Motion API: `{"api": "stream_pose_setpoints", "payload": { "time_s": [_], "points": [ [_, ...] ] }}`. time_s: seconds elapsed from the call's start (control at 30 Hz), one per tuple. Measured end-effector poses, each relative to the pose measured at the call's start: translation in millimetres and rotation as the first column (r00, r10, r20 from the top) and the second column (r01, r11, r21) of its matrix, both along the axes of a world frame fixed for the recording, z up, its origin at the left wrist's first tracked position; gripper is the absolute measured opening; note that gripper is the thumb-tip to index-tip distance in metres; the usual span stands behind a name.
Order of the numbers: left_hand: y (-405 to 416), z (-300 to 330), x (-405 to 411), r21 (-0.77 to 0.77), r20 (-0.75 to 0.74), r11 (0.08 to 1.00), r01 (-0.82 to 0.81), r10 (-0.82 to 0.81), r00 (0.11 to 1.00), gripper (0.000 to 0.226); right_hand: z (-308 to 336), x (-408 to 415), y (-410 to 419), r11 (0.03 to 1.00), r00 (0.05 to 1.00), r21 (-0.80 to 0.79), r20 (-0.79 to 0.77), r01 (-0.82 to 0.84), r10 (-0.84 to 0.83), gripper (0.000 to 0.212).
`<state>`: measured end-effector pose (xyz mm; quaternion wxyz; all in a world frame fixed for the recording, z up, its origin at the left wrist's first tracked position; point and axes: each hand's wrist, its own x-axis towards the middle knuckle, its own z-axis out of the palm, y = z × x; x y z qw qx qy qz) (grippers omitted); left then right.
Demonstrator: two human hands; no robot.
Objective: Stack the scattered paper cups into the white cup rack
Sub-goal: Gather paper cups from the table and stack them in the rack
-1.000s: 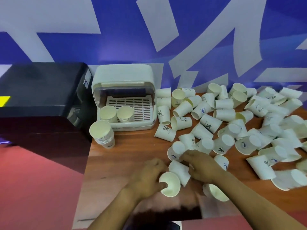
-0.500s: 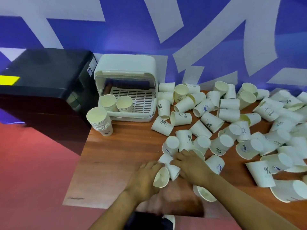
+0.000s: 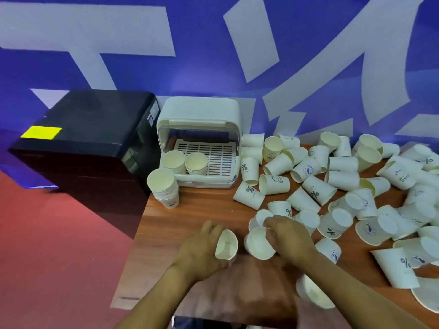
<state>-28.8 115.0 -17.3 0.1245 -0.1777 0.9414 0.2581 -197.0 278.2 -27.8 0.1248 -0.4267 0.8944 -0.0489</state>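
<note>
Since half a second ago, both hands have drawn apart, each now holding its own cup. At 12 o'clock a blue wall (image 3: pixel 308 67) with pale shapes fills the background. A black box (image 3: pixel 90 148) sits at 9 o'clock, beside a wooden table (image 3: pixel 194 210). The white cup rack (image 3: pixel 199 119) stands at 11 o'clock, lid raised, two cup stacks (image 3: pixel 185 162) inside and another stack (image 3: pixel 164 187) just outside. Scattered paper cups (image 3: pixel 332 176) spread from 1 to 4 o'clock. The left hand (image 3: pixel 202 252) grips a cup (image 3: pixel 226 244); the right hand (image 3: pixel 289 236) grips a second cup (image 3: pixel 259 243), near 6 o'clock.
</note>
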Motion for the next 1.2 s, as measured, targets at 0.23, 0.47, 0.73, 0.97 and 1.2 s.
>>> {"api": "stream_pose_setpoints", "payload": {
  "time_s": [0.23, 0.47, 0.73, 0.97, 1.2],
  "points": [
    [-61.7, 45.7, -12.6, -0.058, -0.108, 0.998, -0.018, 0.012, 0.994, 0.074, 31.6, -6.4, -44.8, 0.983, 0.984, -0.093, 0.099, 0.159, -0.150, 0.019],
    [-134.0, 85.6, -20.9, -0.126, -0.241, 0.989, -0.075, 0.043, 0.970, 0.078, 62.8, -4.6, -109.6, 0.951, 0.965, -0.173, 0.113, 0.256, -0.239, 0.020],
    [-211.9, 89.1, -36.1, -0.159, -0.328, 0.974, -0.161, 0.102, 0.939, 0.079, 80.6, -5.8, -183.5, 0.859, 0.906, -0.299, 0.217, 0.416, -0.363, 0.017],
    [-233.5, 66.0, -53.8, -0.189, -0.322, 0.967, -0.173, 0.105, 0.941, 0.075, 71.3, -15.5, -220.7, 0.776, 0.833, -0.331, 0.354, 0.537, -0.425, 0.016],
    [-241.2, 40.6, -68.7, -0.228, -0.275, 0.953, -0.199, 0.133, 0.952, 0.073, 53.4, -36.5, -244.4, 0.776, 0.823, -0.325, 0.397, 0.540, -0.407, 0.014]
  ]
}}
